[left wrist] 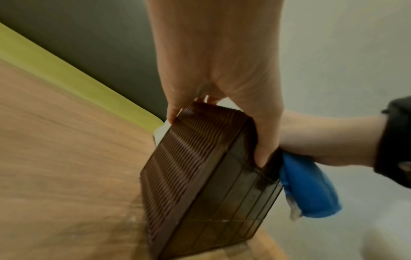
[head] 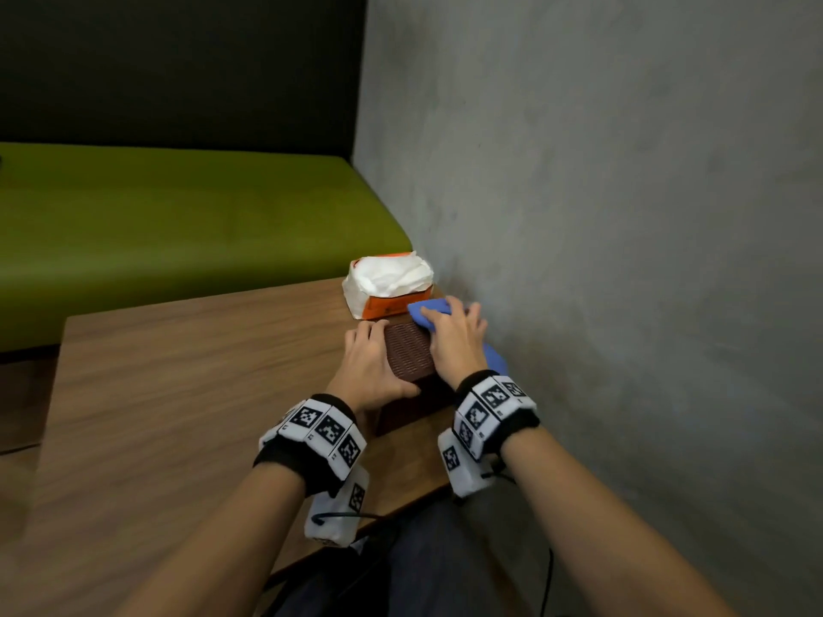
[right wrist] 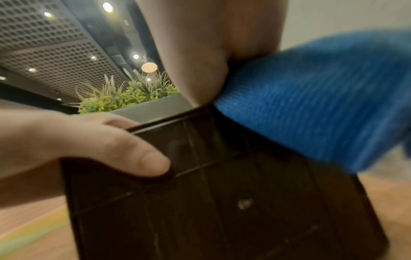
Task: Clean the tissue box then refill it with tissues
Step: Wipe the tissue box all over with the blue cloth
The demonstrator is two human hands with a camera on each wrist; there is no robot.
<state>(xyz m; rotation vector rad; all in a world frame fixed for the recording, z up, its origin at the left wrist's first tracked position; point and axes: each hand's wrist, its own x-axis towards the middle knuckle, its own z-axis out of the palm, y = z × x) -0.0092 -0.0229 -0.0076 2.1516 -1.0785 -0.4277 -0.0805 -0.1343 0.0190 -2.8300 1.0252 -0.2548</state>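
A brown ribbed tissue box (head: 409, 354) stands on the wooden table (head: 178, 394) close to the wall. My left hand (head: 378, 362) grips its left side, fingers over the top and thumb on the near face. In the left wrist view the box (left wrist: 189, 167) tilts under that hand (left wrist: 222, 70). My right hand (head: 454, 336) holds a blue cloth (head: 427, 310) against the far right part of the box's top. The cloth (left wrist: 309, 190) hangs down the right side. In the right wrist view the cloth (right wrist: 311, 98) lies over the dark box (right wrist: 222, 211). A white and orange tissue pack (head: 387, 282) sits just behind.
A grey concrete wall (head: 623, 216) runs along the table's right edge, close to my right hand. A green bench seat (head: 178, 224) lies beyond the table's far edge. Bare table top stretches to the left of the box.
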